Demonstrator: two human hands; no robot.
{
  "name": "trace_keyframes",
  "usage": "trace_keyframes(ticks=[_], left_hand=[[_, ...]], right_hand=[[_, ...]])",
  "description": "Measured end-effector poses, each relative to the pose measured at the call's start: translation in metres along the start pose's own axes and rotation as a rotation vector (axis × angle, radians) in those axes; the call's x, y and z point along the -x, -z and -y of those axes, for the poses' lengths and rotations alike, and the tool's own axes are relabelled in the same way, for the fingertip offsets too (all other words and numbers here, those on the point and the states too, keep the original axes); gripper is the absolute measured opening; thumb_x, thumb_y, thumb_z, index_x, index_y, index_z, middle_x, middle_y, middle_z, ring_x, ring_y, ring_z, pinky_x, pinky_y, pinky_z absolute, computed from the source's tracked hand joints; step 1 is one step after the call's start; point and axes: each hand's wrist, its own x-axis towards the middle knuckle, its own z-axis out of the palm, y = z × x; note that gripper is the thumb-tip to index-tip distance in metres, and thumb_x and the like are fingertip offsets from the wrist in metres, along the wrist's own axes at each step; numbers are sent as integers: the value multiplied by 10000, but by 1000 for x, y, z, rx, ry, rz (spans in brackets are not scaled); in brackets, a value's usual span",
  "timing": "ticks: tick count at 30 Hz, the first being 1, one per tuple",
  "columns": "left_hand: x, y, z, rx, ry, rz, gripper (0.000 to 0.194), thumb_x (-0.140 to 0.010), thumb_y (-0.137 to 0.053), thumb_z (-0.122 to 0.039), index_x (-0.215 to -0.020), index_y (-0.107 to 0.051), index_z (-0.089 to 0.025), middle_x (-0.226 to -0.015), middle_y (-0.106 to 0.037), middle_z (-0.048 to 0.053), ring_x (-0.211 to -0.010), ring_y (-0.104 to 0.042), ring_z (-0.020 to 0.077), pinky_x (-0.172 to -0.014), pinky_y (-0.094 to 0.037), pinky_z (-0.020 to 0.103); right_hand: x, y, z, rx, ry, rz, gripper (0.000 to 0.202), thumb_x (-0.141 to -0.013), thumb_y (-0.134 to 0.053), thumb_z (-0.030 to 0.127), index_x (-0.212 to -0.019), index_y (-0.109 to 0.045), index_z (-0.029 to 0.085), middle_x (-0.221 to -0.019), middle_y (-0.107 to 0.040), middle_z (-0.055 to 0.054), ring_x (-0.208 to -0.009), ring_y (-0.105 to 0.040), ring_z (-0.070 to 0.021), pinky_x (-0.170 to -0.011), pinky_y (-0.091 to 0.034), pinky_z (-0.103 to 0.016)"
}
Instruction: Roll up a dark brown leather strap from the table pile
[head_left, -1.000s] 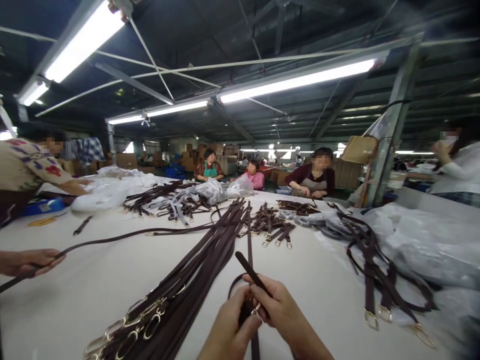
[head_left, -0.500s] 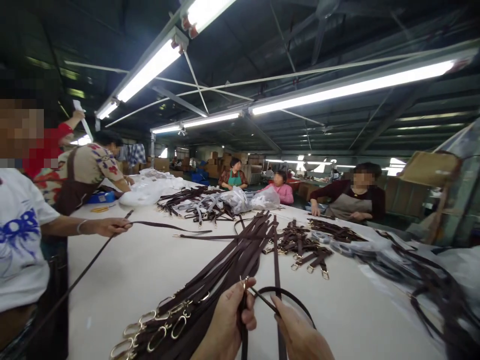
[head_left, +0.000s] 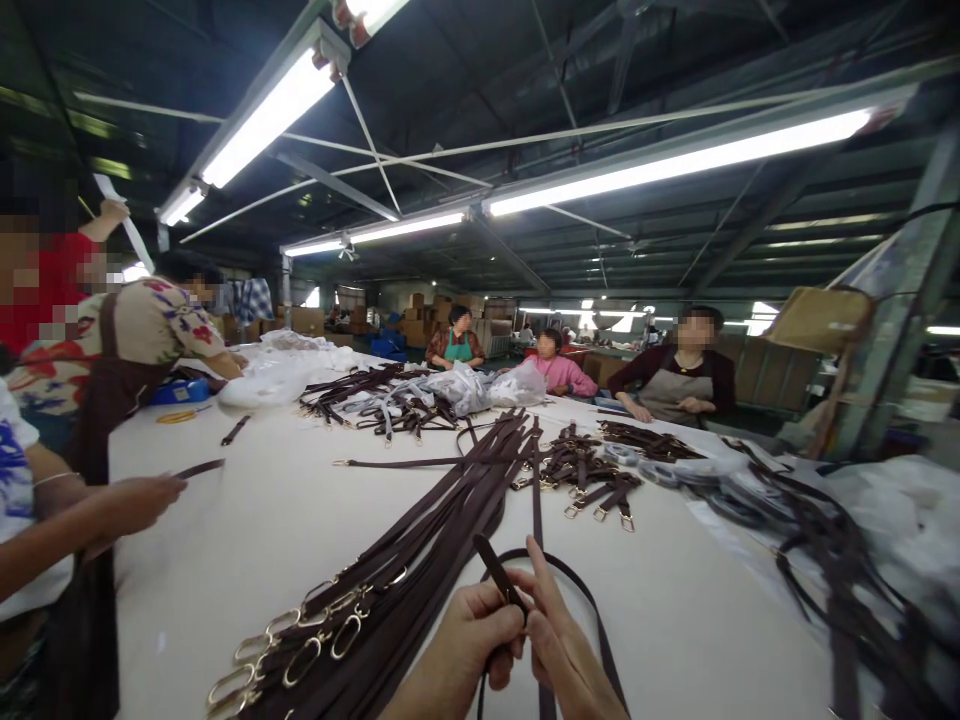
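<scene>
A: Dark brown strap (head_left: 498, 568), smooth and flat like leather or its imitation, is pinched at the bottom middle of the view. The left hand (head_left: 466, 640) closes thumb and fingers round it, and its rounded tip sticks up past the knuckles.

B: And the right hand (head_left: 559, 640)?

A: Pressed close against the left, forefinger stretched up along the strap, the other fingers curled. From there the strap bends into a loop over the table (head_left: 247, 540) and runs down between the wrists, out at the lower edge.

B: How much room is there around them?

A: To the right of the hands the pale, matte tabletop lies bare up to a heap of clear plastic bags (head_left: 892, 520) with dark straps over them. Just beside the left hand lies a long bundle of straps (head_left: 420, 540), packed side by side, running diagonally away from the hands.

B: Any hardware?

A: Gold-coloured oval rings (head_left: 300, 650) at the near end of that bundle, shiny and thin. Farther off, short buckled pieces (head_left: 592, 480) lie in a loose pile.

B: Other people?

A: A co-worker's hand (head_left: 142, 497) at the left edge holds another strap end. More people sit along the far edge of the table.
</scene>
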Motion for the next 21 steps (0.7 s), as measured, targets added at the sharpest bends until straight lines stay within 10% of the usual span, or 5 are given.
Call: trace_keyframes(ticks=[5,8,13,21], left_hand=[[2,-4,7,-356,-27,12,182,-693,-545,-241,-535,-514,-154,-504,-452,-40,-432,-357,57,-432,-229,232],[3,-4,8,-450,-50,43,113,-707,-533,-205,-618,-570,-146,-577,-475,-44,-520,-375,60,-485,-266,217],[3,2,2,-258,178,94,168,-630,-619,-214,-787,-582,-167,-628,-566,-40,-461,-466,67,-375,-242,185],[-2,9,10,101,193,276,383,-790,-615,-476,-855,-607,-99,-681,-621,43,-429,-503,53,-336,-227,164]], right_hand=[[-1,-2,10,179,19,31,481,-845,-497,621,-1034,-699,227,-1026,-658,-98,-962,-594,-280,-891,-469,-390],[-5,10,18,162,-49,-2,452,-809,-556,626,-879,-722,211,-1091,-640,-96,-975,-575,-267,-897,-460,-375],[-11,33,22,-232,-312,-117,524,-783,-586,653,-978,-694,179,-803,-623,-40,-519,-397,-85,-441,-280,-215],[-17,51,21,-594,-368,-160,487,-762,-652,615,-983,-676,182,-745,-643,-34,-498,-395,-57,-413,-204,-162]])
